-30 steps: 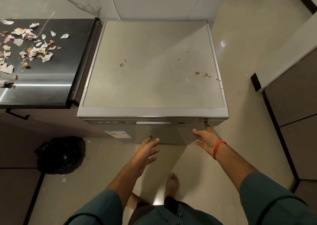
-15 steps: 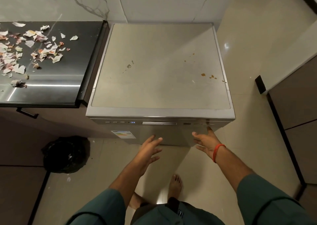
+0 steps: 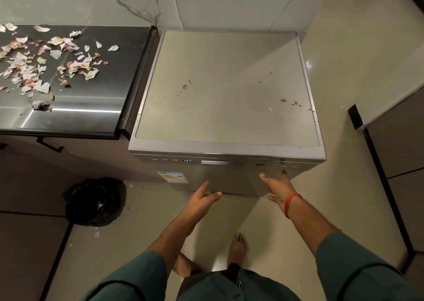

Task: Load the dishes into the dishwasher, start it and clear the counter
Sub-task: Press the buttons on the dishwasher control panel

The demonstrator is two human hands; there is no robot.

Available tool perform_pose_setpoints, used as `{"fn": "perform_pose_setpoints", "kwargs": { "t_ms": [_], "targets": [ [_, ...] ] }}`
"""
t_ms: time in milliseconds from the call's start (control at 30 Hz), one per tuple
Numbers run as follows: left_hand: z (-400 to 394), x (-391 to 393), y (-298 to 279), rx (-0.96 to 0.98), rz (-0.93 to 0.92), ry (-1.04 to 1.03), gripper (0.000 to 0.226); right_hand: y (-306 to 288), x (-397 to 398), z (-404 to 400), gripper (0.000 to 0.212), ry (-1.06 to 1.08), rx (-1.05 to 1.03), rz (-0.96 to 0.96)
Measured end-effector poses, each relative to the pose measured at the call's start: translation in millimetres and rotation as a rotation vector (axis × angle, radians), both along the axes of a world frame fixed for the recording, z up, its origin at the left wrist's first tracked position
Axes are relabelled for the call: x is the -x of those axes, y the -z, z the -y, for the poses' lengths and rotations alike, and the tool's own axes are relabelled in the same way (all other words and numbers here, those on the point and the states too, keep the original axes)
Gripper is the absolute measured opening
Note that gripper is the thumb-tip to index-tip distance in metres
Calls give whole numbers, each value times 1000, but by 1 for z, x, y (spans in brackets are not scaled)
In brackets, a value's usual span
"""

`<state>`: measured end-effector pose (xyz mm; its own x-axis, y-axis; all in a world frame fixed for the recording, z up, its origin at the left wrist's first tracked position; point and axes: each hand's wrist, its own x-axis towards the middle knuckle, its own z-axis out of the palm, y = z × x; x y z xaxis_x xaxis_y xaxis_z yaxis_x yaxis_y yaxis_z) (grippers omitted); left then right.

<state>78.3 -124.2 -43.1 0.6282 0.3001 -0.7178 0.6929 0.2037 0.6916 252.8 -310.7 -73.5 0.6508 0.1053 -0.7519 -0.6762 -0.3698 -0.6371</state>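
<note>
Head view: dishwasher [image 3: 229, 89] display [image 3: 187, 161] reads roughly "1:30"; its energy label [image 3: 173, 177] is illegible; left hand [image 3: 202, 200] and right hand [image 3: 278, 186] hover, fingers spread wide, holding nothing

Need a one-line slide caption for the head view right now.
Both hands open at the closed dishwasher: right hand fingertip at its control strip, left hand held before the door; paper scraps litter the counter.

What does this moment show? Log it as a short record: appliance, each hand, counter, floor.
appliance: dishwasher, door closed, display lit, brown stains on its top
right hand: right hand open, a finger up at the control strip
left hand: left hand open, in front of the door, holding nothing
counter: dark counter strewn with torn paper scraps
floor: black bag left of the dishwasher
</note>
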Motion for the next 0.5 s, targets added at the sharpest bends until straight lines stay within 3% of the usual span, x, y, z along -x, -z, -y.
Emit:
{"fn": "perform_pose_setpoints", "kwargs": {
  "t_ms": [233, 500],
  "targets": [
    [-11, 5, 4, -354, -10, 240, 86, -5, 15, -13, 94, -200, 196, 200],
    [-25, 7, -3, -666, 53, 325, 86, -21, 38, -43, 83, -447, 336, 402]
  ]
}}
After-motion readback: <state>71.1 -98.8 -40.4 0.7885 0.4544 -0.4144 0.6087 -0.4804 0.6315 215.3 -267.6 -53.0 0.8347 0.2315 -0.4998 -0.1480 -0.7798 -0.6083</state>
